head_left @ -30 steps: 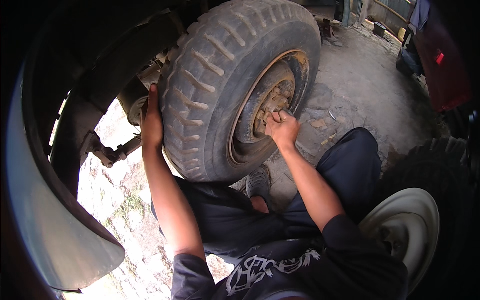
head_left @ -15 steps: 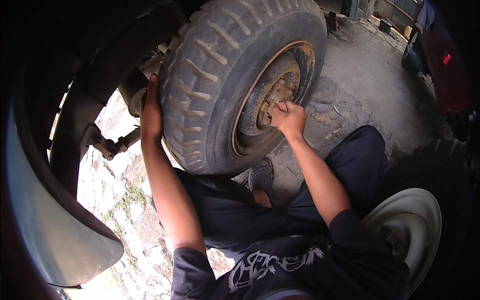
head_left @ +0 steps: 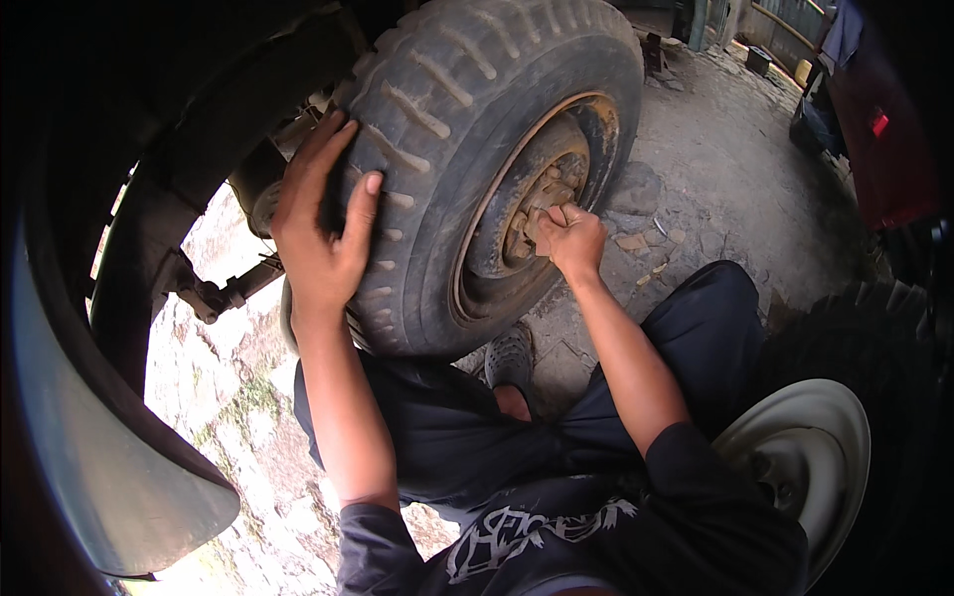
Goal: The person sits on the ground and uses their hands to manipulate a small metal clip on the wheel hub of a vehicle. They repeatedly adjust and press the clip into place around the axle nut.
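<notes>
A large truck wheel stands upright before me, its worn black tyre (head_left: 429, 248) caked with dust in the tread grooves. Its rusty steel rim (head_left: 475, 283) surrounds a brown hub (head_left: 542, 199) with several wheel nuts. My left hand (head_left: 323, 223) is open, fingers and thumb spread against the tread on the tyre's left side. At the lower right of the hub, my right hand (head_left: 573, 241) is closed in a pinch by the wheel nuts. Whatever sits between those fingertips is hidden by the fingers.
Vehicle underbody parts (head_left: 209, 293) and a curved fender (head_left: 109, 437) lie to the left. Another wheel with a pale rim (head_left: 810, 457) is close by my right side. Stones and rubble (head_left: 636, 238) litter the floor beyond my knee. A dark red panel (head_left: 879, 139) stands at the far right.
My left hand has come up from the tyre's left edge onto its tread, fingers now spread. My right hand keeps its pinch at the hub. The whole view has shifted slightly.
</notes>
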Tool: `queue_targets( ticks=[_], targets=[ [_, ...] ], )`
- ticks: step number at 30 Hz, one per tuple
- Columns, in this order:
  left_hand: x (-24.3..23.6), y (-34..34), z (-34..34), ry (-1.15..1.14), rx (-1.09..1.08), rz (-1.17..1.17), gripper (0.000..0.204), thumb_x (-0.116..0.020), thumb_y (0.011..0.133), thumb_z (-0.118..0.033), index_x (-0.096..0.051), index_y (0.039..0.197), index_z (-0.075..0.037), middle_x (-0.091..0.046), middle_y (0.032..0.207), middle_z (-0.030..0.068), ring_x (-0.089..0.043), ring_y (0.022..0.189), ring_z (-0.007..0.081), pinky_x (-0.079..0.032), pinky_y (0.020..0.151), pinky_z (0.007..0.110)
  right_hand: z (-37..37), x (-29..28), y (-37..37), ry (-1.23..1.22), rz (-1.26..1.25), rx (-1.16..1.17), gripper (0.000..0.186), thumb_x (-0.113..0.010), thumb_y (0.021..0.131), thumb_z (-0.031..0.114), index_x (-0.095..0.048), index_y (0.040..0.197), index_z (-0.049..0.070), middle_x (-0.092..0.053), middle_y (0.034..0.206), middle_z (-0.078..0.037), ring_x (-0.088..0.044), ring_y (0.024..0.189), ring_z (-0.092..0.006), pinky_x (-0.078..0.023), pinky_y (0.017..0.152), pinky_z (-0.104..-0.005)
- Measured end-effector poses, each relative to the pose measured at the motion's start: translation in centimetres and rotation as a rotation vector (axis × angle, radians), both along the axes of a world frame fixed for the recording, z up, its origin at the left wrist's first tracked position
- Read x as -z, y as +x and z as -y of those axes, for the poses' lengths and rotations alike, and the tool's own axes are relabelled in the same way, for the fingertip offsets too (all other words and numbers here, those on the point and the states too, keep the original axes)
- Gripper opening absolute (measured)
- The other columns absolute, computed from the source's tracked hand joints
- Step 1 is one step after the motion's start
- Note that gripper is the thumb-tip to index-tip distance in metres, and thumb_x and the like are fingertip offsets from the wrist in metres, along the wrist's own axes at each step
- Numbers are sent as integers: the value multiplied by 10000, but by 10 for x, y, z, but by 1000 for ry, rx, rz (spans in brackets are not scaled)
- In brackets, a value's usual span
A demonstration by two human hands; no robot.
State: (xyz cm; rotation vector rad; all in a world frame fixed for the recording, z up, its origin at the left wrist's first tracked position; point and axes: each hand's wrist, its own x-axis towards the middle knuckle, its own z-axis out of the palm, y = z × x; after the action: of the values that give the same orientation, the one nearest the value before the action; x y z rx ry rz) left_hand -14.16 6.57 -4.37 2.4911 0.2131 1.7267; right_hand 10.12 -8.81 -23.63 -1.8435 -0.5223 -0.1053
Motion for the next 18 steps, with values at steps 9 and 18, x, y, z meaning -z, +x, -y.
queue_targets(
  ticks=[9,18],
  targets=[
    [21,33,76,212,154,-256,340,-814,895,-164,-816,1224,-81,-751,1378,99,-635,1420,306,-446,1256,528,1,3,2,109,79,96,247,-885,860,146,-732,851,-47,-789,911,-250,-821,875,-337,-594,720,-429],
    [119,72,94,-123,136,-768,352,-749,957,-120,-726,1289,-7,-691,1381,241,-695,1274,406,-553,1118,487,12,-6,-4,78,8,-32,358,-841,964,353,-739,886,19,-753,798,-196,-760,749,-376,-564,693,-464]
  ],
)
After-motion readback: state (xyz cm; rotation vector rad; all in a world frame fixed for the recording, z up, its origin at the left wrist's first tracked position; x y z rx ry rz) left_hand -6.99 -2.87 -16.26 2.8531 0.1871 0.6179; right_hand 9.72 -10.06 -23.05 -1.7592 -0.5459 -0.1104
